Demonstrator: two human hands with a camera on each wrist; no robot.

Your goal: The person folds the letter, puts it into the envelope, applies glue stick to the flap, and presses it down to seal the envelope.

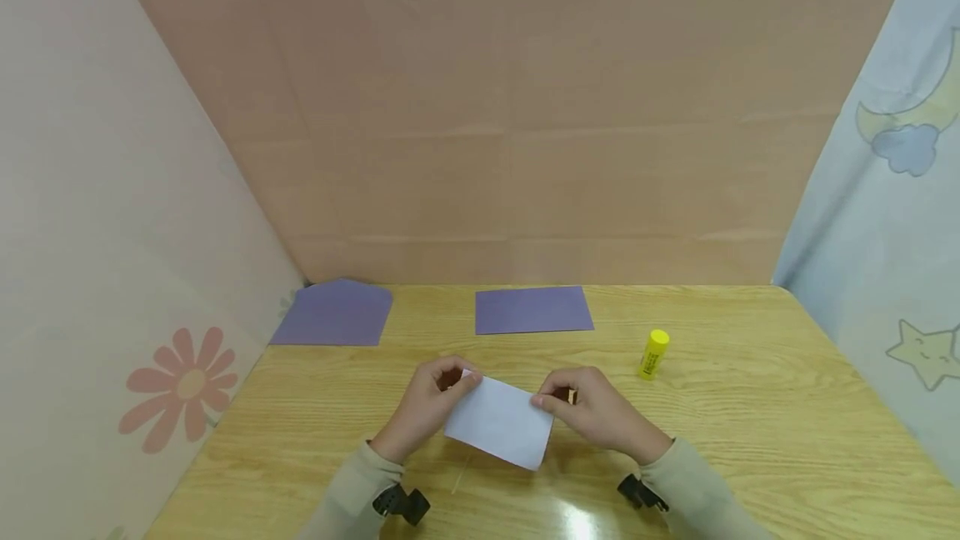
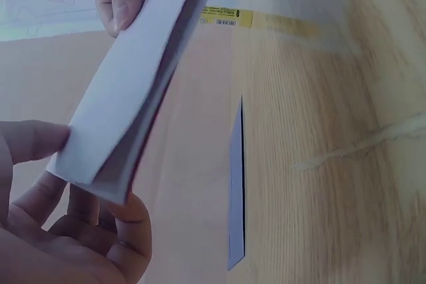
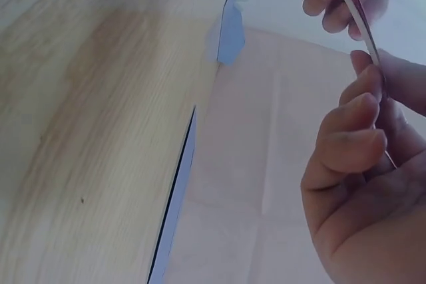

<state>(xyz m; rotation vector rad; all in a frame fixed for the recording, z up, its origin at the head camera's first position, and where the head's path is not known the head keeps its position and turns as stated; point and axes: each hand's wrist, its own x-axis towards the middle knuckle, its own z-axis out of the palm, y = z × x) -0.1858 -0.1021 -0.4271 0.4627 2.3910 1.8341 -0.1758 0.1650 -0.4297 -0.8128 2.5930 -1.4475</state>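
Note:
A small folded sheet of white paper [image 1: 501,421] is held above the table between both hands, tilted slightly down to the right. My left hand [image 1: 426,405] pinches its upper left corner, thumb on the front face. On the other side my right hand [image 1: 596,411] pinches the upper right edge between thumb and curled fingers. In the left wrist view the paper [image 2: 130,84] shows two layers, slightly apart along one long edge. From the right wrist view the paper [image 3: 353,6] is seen edge-on, with a reddish back side.
A yellow glue stick [image 1: 654,354] stands on the wooden table [image 1: 735,407] beyond my right hand. At the back lie a purple rectangle of paper [image 1: 534,311] and, farther left, a purple envelope-like piece [image 1: 333,315] with a pointed top. Hung cloths border the table.

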